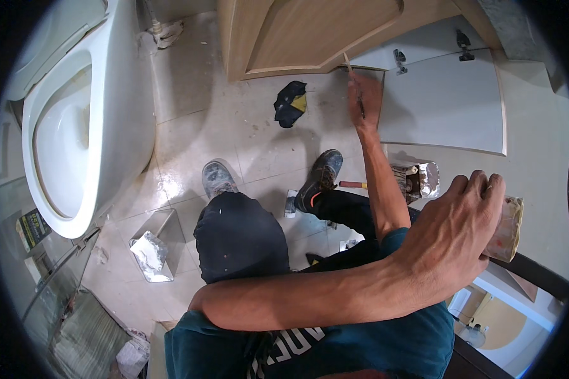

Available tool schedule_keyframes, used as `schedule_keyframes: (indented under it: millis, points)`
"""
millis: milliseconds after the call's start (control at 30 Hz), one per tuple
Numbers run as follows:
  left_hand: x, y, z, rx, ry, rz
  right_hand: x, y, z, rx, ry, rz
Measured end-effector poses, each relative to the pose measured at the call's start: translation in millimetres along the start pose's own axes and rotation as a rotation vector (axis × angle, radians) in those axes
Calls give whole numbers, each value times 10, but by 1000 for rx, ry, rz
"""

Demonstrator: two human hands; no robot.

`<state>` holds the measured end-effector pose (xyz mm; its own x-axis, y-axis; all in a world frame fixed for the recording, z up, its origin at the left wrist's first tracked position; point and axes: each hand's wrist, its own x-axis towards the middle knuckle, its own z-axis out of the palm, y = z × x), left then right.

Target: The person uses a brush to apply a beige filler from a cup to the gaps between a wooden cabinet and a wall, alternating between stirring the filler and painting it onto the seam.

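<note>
My right hand (pixel 365 95) is closed on a slender stick or brush (pixel 361 103), its pale end at the lower edge of the wooden cabinet panel (pixel 322 35), beside an open white door (pixel 441 104) with two hinges. My left forearm crosses my body to the right, where my left hand (pixel 455 234) grips a small, stained pale container (pixel 509 230); its contents are hard to make out. Below my right forearm are a red-handled tool (pixel 351 184) and a messy tin (pixel 425 180) on the right side.
A white toilet (pixel 97 139) fills the left side. A square metal can (pixel 159 265) stands on the tiled floor (pixel 189 132) beside my left knee. A black and yellow scrap (pixel 287 107) lies in front of my shoes. A grey cloth or sack (pixel 85 338) is at lower left.
</note>
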<state>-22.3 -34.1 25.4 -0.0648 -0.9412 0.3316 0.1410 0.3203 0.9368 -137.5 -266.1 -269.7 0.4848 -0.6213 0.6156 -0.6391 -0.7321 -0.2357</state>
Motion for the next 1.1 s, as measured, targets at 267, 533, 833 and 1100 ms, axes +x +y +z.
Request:
schedule_keyframes:
  millis: [267,533,833,1100]
  points:
    - [0,3,-13,-13,2,-5,83,51,-42,-3,2,6]
    - [-8,17,-23,2,8,4,102,-34,-88,-38,-47,5]
    - [-7,2,-37,-13,-7,-10,138,24,-73,-37,6,27]
    - [-11,14,-18,-11,2,5,135,35,-76,-19,45,7]
